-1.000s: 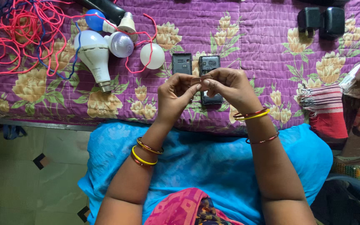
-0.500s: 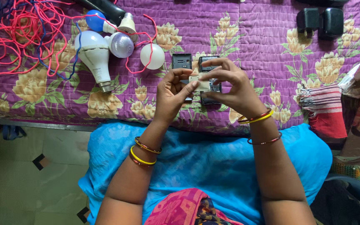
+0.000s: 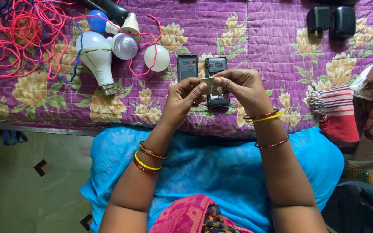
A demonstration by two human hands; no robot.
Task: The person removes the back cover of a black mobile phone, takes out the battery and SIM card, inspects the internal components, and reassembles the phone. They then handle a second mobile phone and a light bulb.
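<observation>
Small flat grey piece [image 3: 214, 86], maybe a thin card or plate, is held between the two hands above the purple flowered cloth [image 3: 260, 39]. The left hand [image 3: 182, 97] pinches its left edge with thumb and forefinger, and the other fingers are curled under. The right hand [image 3: 240, 86] closes on its right and upper edge, with the fingers bent over the top. What the piece is exactly I cannot tell, because the fingertips cover most of it.

Directly behind the fingers, partly hidden by them, lies a dark phone body with its back open [image 3: 216, 71], flat on the cloth. Just beside it, to the left of the left fingertips, lies a dark back cover [image 3: 187, 67], apart from the phone by a narrow strip of cloth. Further left of the left hand is a group of bulbs: a white round bulb [image 3: 157, 57], a silvery bulb [image 3: 124, 46], a big white bulb [image 3: 95, 56] and a blue bulb [image 3: 96, 20]. Red wires [image 3: 18, 34] lie tangled beyond them.

To the right of the right hand the cloth is free up to a striped folded fabric [image 3: 335, 112] at the edge. Two black adapters [image 3: 331, 21] are far above the right fingers. The near edge of the cloth runs under both wrists.
</observation>
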